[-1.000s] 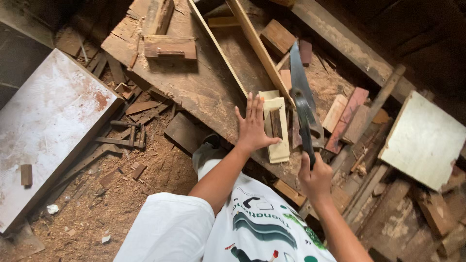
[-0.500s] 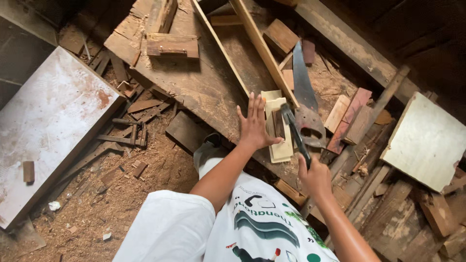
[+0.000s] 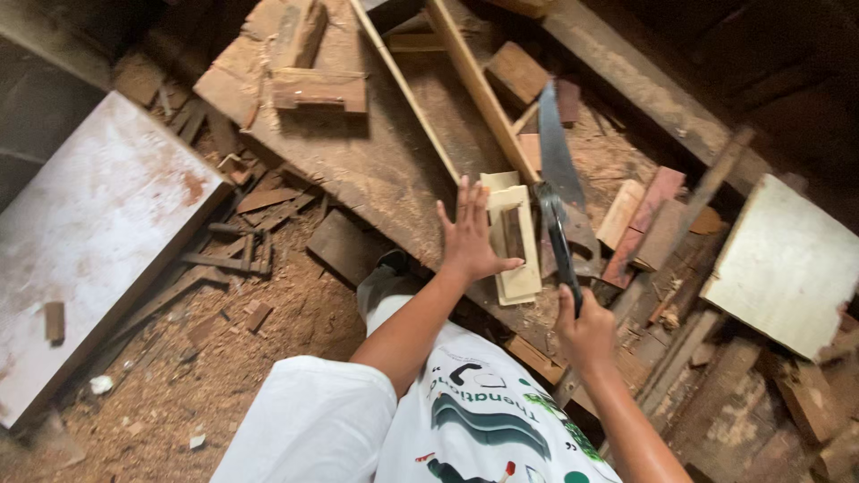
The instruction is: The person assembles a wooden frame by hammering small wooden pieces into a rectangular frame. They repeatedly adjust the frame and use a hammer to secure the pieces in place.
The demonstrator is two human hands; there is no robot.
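Pressing flat with fingers spread, the left hand (image 3: 472,240) holds down a pale wood block (image 3: 514,234) on the plank desk (image 3: 376,170). Just beside it, the right hand (image 3: 586,329) grips a saw (image 3: 562,201), arm extended, blade pointing away.

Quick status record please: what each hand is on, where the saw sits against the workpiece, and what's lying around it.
left hand: pressed flat, fingers spread, on the pale wooden piece
right hand: gripping the dark handle of the handsaw
saw position: blade runs along the right edge of the pale piece, tip pointing away from the person
support: worn plank bench dusted with sawdust
nearby: reddish wood blocks to the right, white board far right, grey panel at left
floor: sawdust and offcuts
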